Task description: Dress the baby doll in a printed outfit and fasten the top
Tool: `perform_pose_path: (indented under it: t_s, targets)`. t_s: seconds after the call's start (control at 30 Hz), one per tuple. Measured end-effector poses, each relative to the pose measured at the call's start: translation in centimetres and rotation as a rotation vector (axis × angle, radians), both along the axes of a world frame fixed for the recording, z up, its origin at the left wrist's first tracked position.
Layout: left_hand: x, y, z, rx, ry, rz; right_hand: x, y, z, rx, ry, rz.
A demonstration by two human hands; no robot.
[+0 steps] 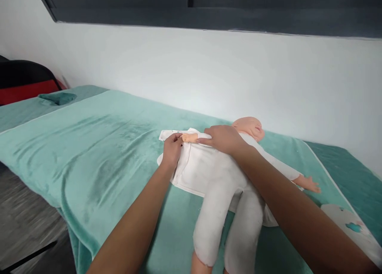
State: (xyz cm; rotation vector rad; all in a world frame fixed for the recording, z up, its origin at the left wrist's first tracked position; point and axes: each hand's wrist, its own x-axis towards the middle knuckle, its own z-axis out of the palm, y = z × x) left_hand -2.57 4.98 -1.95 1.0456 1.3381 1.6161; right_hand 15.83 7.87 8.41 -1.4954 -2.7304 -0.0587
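A baby doll (222, 172) with a white cloth body lies on its back, its head (248, 126) toward the wall and its legs toward me. Under its torso a white baby shirt (191, 168) is spread out to the left. My left hand (172, 150) is closed, its fingertips pinching at the hand end of the doll's arm (190, 138). On the same arm, nearer the shoulder, my right hand (225, 138) grips with the thumb below and fingers above. The doll's small fingers are hidden by my left fingertips. Its other arm stretches out to the right.
A green plush cover (113, 146) lies wrinkled over the bed. A white cloth item with a teal patch (343, 222) lies at the lower right. At the far left is a black and red object (28, 83). A white wall (179, 67) and dark window frame (191, 15) stand behind.
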Motion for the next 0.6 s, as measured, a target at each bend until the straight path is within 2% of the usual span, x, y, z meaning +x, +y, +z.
perform_pose_path:
  t_s: [0.27,0.4,0.47,0.57,0.6]
  targets:
    - [-0.1,-0.3,0.1,-0.030,-0.211,0.064,-0.1,-0.2,-0.1,-0.041,-0.016,-0.029]
    - [0.6,-0.5,0.2,0.031,-0.020,0.146,-1.2,0.1,-0.4,-0.036,-0.100,-0.084]
    - [1.1,-0.7,0.3,0.044,0.081,0.086,-1.9,0.5,-0.9,-0.045,-0.133,-0.084]
    - [1.5,-0.8,0.3,0.053,0.160,-0.142,-2.5,1.1,-1.6,-0.034,-0.128,-0.051]
    - [1.5,-0.8,0.2,0.065,0.187,-0.182,-2.5,1.2,-1.8,-0.026,-0.103,-0.040]
